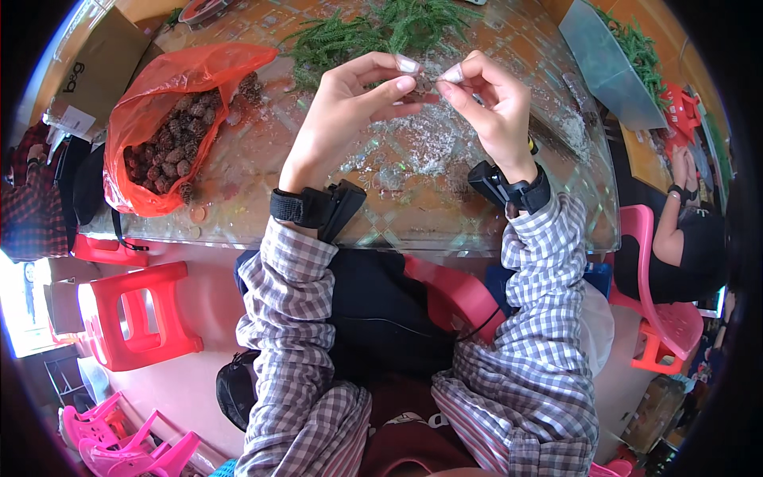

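Lying between left hand (347, 105) and right hand (498, 109), brownish piece (422, 84)

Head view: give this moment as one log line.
left hand: holding small brown item | right hand: at its right side | about: green sprigs, red bag, pine cones

So from my end I've got bold dark lettering (75, 77) on the brown cardboard box (106, 67) at left, plus a white label (77, 120) too tiny to read. Pale print (407, 418) on the dark red shirt (397, 455) looks partly hidden.
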`<state>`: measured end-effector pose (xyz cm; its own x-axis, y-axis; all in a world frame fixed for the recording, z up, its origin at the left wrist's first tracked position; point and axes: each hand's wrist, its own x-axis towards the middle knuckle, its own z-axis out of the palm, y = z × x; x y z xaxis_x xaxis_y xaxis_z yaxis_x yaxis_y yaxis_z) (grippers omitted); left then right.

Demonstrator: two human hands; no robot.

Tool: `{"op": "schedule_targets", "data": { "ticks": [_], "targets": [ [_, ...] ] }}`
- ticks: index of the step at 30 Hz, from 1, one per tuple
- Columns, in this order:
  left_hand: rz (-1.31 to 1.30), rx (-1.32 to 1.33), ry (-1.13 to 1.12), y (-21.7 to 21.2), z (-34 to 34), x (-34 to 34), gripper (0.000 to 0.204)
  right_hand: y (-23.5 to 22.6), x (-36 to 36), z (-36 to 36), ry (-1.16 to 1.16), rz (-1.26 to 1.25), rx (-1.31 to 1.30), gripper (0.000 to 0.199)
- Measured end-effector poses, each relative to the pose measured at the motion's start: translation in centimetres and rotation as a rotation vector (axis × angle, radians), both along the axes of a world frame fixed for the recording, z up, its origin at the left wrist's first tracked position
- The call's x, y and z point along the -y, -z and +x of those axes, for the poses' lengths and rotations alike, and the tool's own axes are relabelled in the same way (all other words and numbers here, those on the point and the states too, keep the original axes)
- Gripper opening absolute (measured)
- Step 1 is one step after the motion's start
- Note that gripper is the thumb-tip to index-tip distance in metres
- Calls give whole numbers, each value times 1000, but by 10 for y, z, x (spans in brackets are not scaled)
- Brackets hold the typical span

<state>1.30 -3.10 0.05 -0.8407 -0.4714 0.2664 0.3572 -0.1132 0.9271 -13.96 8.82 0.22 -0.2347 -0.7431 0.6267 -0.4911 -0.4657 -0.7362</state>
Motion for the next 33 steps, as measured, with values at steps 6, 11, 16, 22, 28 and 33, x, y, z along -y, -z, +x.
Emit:
{"op": "schedule_targets", "data": {
  "ticks": [6,11,16,22,28,33],
  "targets": [
    [26,2,73,-1,0,2,22,-1,-1,0,1,17,45,4],
    [22,-23,144,4,3,7,24,-1,0,0,-97,20,128,5],
    [98,-85,186,1,2,2,22,1,2,-2,-178,6,167,6],
    [196,-155,213,-1,1,1,14,-2,0,1,-181,-5,146,6],
    [114,-158,213,5,2,5,13,-5,-2,0,-150,29,67,8],
    [115,-141,220,4,2,4,10,-3,0,2,-174,14,100,6]
  ]
}}
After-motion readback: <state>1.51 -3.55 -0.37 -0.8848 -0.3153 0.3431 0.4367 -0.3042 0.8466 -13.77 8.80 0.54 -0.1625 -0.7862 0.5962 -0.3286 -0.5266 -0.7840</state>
